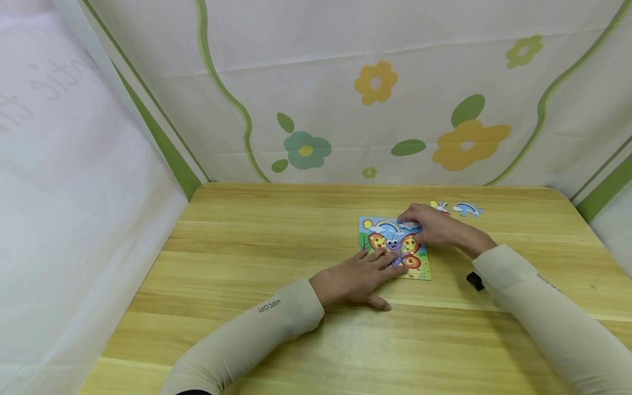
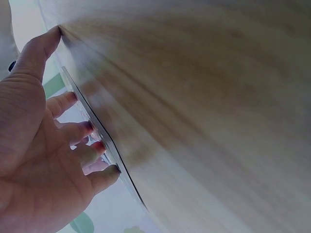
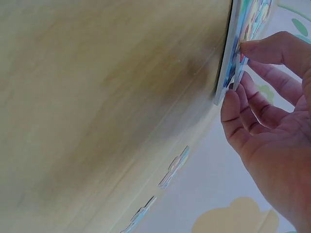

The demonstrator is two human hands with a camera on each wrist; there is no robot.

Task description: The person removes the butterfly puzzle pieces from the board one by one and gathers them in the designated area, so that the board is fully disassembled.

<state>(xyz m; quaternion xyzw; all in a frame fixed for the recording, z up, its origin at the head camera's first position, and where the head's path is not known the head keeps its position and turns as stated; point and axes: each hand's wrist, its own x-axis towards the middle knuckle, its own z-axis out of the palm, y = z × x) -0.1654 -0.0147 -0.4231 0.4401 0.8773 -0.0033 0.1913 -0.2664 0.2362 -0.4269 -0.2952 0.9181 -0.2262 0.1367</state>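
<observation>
A square butterfly jigsaw puzzle [image 1: 423, 272] lies on the table, its picture showing a sun, a rainbow and a smiling butterfly. My left hand [image 1: 362, 275] spreads over its lower part; the fingertips press on the puzzle, while the thumb touches the tabletop in the left wrist view. At the puzzle's upper right, my right hand [image 1: 433, 226] pinches a thin puzzle piece [image 3: 237, 70] between thumb and fingers, tilted up at the board's edge. The fingers hide most of that piece. Just beyond the right hand lies a loose puzzle piece [image 1: 440, 207] with yellow and white on it.
Another loose piece [image 1: 468, 209], with a rainbow, lies to the right of the first near the table's back. A small black object [image 1: 475, 281] shows beside the right sleeve. Behind the wooden table [image 1: 237, 241] hangs a flower-patterned cloth [image 1: 336, 120].
</observation>
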